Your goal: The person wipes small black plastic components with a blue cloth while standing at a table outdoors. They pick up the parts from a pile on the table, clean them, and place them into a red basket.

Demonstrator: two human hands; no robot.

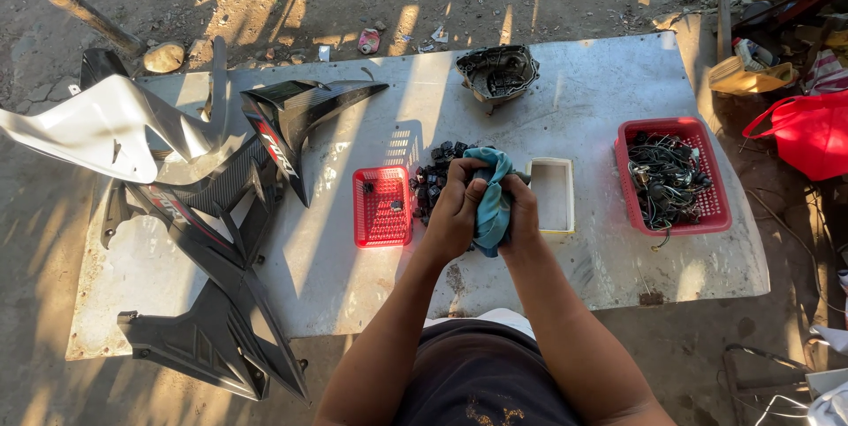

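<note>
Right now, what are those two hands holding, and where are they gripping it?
Both hands, left hand and right hand, clutch a teal cloth bunched between them, wrapped around something small; what it covers cannot be told.

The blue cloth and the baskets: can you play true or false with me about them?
1. Both hands, the left hand and the right hand, hold the blue cloth. True.
2. The small red basket is heaped full of wires. False: it is almost bare; the wires fill the big red basket.
3. The white tray lies right of the hands. True.
4. The black bike panels lie on the right. False: they lie on the left.
</note>
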